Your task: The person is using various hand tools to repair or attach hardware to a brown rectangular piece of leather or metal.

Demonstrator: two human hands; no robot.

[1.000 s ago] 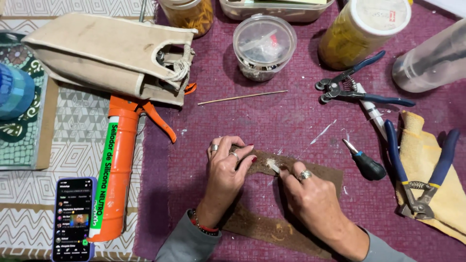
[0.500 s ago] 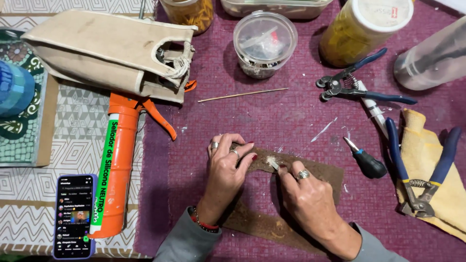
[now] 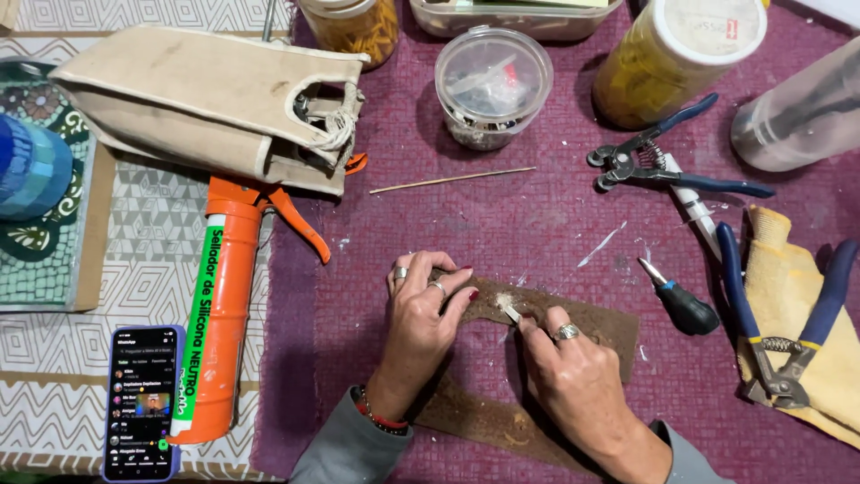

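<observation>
Seen from above, two bare hands work at the near centre of a purple mat [image 3: 537, 224]. The left hand [image 3: 421, 323], wearing rings and a red bracelet, lies flat with fingers pressed on the left end of a rusty brown metal sheet [image 3: 600, 327], holding it down rather than gripping it. The right hand [image 3: 573, 376], with one ring, pinches a small pale piece [image 3: 510, 311] between thumb and fingertips, its tip touching the sheet beside a patch of whitish dust. To the right lie a black-handled screwdriver [image 3: 685, 309], blue-handled pliers [image 3: 779, 332] on a yellow cloth [image 3: 842, 385], and blue nippers [image 3: 667, 166] farther away. Far from the hands stand a clear lidded tub [image 3: 493, 85] and a thin wooden stick [image 3: 452, 180]. On the left lie an orange sealant gun [image 3: 219, 314], a beige canvas bag [image 3: 206, 108] and a lit phone [image 3: 141, 403].
</observation>
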